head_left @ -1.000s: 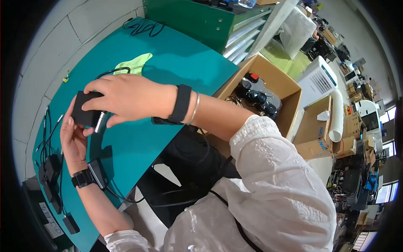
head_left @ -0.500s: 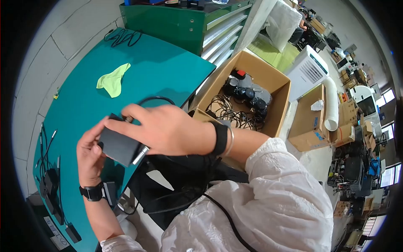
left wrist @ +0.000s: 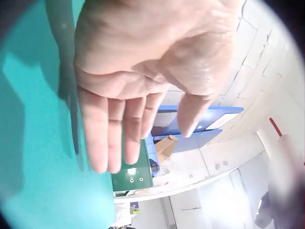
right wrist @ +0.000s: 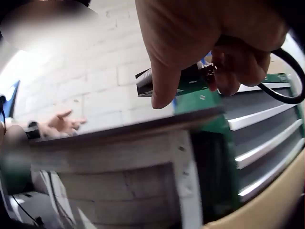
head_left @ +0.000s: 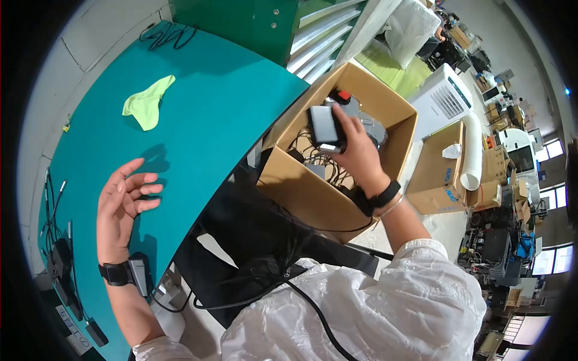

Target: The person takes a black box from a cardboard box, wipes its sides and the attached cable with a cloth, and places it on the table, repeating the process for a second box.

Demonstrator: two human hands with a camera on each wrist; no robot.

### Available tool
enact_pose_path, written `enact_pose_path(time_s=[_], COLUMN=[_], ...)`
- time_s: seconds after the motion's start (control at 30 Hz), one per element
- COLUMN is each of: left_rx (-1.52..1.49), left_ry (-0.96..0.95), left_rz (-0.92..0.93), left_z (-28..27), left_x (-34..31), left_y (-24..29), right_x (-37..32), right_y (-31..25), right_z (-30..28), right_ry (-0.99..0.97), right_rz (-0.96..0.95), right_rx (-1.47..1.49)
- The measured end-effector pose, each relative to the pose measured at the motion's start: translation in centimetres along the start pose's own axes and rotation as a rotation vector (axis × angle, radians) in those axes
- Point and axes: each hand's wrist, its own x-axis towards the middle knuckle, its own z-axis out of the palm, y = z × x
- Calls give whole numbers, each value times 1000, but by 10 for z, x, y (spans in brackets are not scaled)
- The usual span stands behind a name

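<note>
My right hand (head_left: 352,147) grips a black box-shaped device (head_left: 324,127) with a cable, held over the open cardboard box (head_left: 313,198) beside the table. In the right wrist view the fingers (right wrist: 190,43) curl round the device (right wrist: 164,78) and its black cable (right wrist: 288,78). My left hand (head_left: 123,201) hovers open above the teal table (head_left: 198,120) near its front edge, palm up and holding nothing. The left wrist view shows the same open palm (left wrist: 138,71) with fingers straight.
The cardboard box holds several black devices and tangled cables (head_left: 319,162). A yellow-green cloth (head_left: 146,103) lies on the table, a coiled black cable (head_left: 168,35) at its far end, adapters and cables (head_left: 60,253) at the left edge. A green drawer cabinet (head_left: 283,24) stands behind.
Both hands held the black device over the table before. Now the right hand alone has carried it right, over the cardboard box, and the left hand has let go and opened.
</note>
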Motion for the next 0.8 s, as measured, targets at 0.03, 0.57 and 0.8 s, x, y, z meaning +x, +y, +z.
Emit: enact_pose_path(time_s=[0.03,0.57,0.8], left_rx=[-11,-375,-711], left_ry=[39,19,-72], left_rz=[-82,-128,-201], left_z=[-4,-43,-58], left_x=[1,13,15], left_y=[-4,-19,-21], right_x=[3,-24,21], right_y=[27,264,250], right_z=[10,142,166], right_ry=[-8,-314,-326], right_rz=[66,666,501], right_rx=[-54,-203,-176])
